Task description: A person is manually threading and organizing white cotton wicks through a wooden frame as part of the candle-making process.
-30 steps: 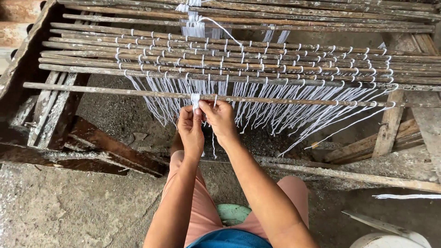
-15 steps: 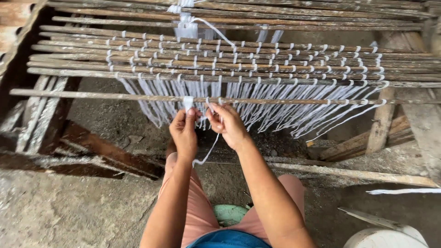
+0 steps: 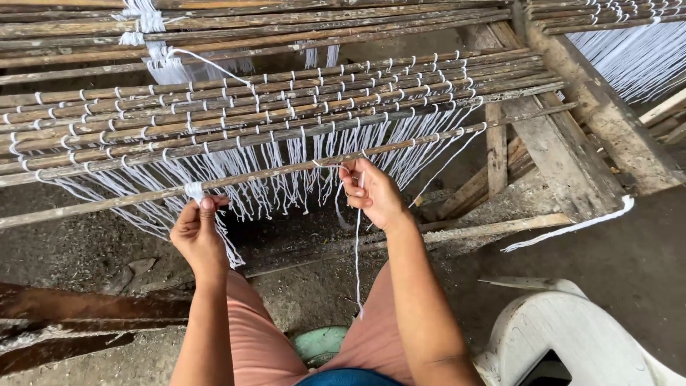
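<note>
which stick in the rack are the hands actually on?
The lowest, frontmost stick, set apart below the tied bundle. The left hand pinches a white knot on it; the right hand holds white string at it.

the hands have drawn apart along the nearest stick (image 3: 271, 171) — the left hand (image 3: 196, 236) now pinches a white knot (image 3: 194, 190) at the left, while the right hand (image 3: 371, 193) has shifted right, pulling a white string (image 3: 356, 250) that hangs down — and the view has swung right.

Looks like a rustic mat-weaving workshop: rough wooden frame (image 3: 572, 107) strung with split bamboo slats (image 3: 271, 107) bound by white strings (image 3: 286, 171), dirt-covered concrete floor (image 3: 629, 243), white plastic chair (image 3: 572, 329).
</note>
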